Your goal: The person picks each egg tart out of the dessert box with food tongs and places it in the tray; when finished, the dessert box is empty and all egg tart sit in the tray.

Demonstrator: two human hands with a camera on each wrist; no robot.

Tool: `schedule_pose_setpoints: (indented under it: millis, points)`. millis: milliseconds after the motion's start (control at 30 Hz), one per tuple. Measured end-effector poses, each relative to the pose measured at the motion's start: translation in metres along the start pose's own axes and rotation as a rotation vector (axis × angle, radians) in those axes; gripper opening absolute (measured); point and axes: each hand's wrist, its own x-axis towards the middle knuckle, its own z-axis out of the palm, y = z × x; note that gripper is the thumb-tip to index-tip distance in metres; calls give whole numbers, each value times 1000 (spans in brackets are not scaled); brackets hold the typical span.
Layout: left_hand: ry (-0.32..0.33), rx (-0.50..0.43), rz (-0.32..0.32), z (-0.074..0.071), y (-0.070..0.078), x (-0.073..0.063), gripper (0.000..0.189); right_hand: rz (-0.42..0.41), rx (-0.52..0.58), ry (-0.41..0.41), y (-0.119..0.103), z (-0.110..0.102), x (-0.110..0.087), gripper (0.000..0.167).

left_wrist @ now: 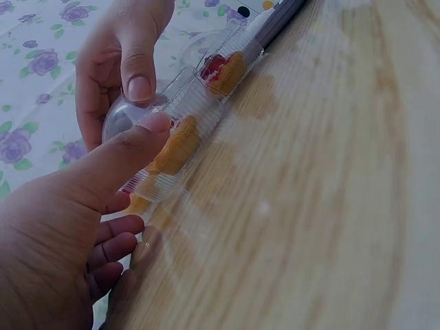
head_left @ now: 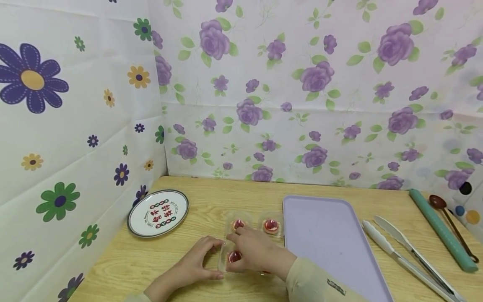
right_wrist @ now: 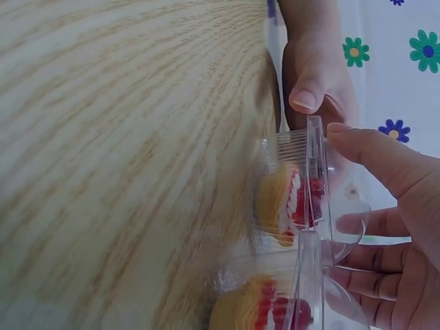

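Several small tarts with red glossy tops sit in clear plastic boxes grouped on the table. My right hand [head_left: 253, 250] reaches over the front left box [right_wrist: 313, 148], thumb and fingers curved round its domed lid [left_wrist: 127, 118]. The tart [head_left: 234, 256] in that box shows between the right thumb and fingers. My left hand [head_left: 194, 262] is at the box's left side, with thumb and index finger spread at its edge. Behind are two more boxed tarts, one at back left [head_left: 239, 224] and one at back right [head_left: 271, 227]. Another box in front is mostly hidden under the right hand.
A lilac tray [head_left: 320, 235] lies right beside the boxes. At the back left is a white plate [head_left: 137, 214] with red writing. Metal tongs [head_left: 411, 264], a green roll [head_left: 443, 230] and a brown ladle [head_left: 453, 222] lie on the right. Patterned sheets line the walls.
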Motion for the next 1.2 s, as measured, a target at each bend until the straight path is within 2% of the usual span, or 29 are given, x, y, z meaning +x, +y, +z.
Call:
schedule_pose_setpoints:
  millis: [200,400,700,900,1067,1200]
  points:
    - [19,25,18,2,-1,-1,72,-11,21,25,3,-4,-5,74]
    - [9,19,6,2,0,0,73,23,121,44,7,-12,-17,74]
    - [-30,-30,-83,1,2,-1,68,16,218,142,13,-19,-33,70]
    - [-45,-30,-111,-3,6,-3,69,9,242,219,19,-17,-44,71]
    - [-34,-5,-100,-7,11,-3,69,23,300,257,23,-16,-53,70]
    - [28,58,-56,-9,17,1,72,24,348,289,25,-17,-61,68]
